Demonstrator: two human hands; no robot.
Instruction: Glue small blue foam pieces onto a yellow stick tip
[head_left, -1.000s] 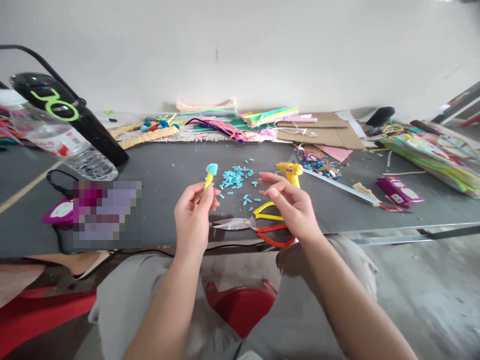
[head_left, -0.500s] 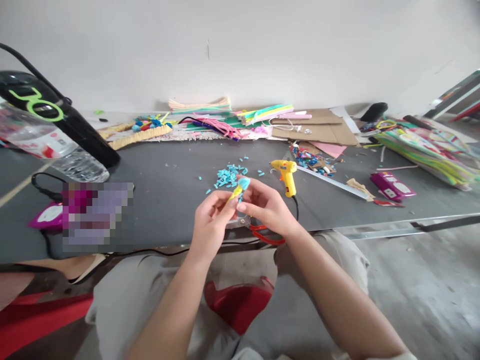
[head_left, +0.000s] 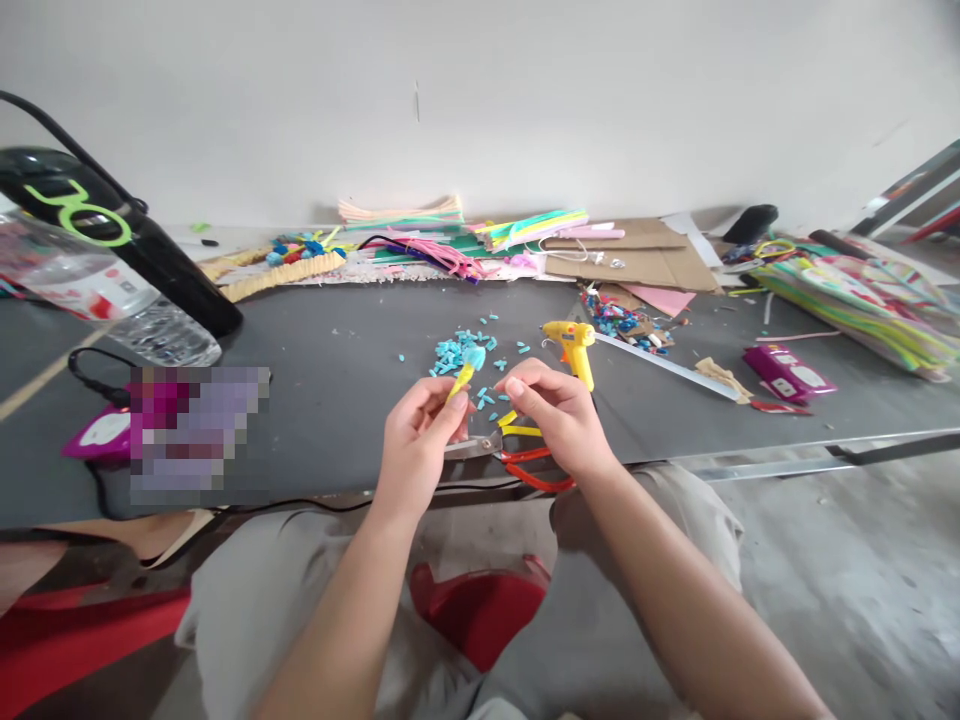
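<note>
My left hand (head_left: 421, 432) pinches a small craft piece (head_left: 464, 377) with a yellow stem and a light-blue, bud-like top. To its right, apart from that piece, my right hand (head_left: 559, 410) has thumb and forefinger pressed together; whatever lies between them is too small to make out. Scissors (head_left: 529, 470) with orange handles lie below and between the hands, partly covered by the right one. Short yellow pieces (head_left: 510, 420) rest by the handles. Behind the craft piece spreads a pile of short light-blue bits (head_left: 450, 355), with several scattered closer to my fingers.
A yellow glue gun (head_left: 574, 350) lies beyond my right hand, beside a long pale strip (head_left: 667, 368). Bundles of coloured stems (head_left: 532, 230) and cardboard (head_left: 637, 255) line the wall. At left are a water bottle (head_left: 176, 330), a black device (head_left: 161, 260) and a purple box (head_left: 105, 435).
My right hand has moved right, away from the craft piece. The left hand still holds that piece, now slightly further left, and more of the scissors and blue bits shows between the hands.
</note>
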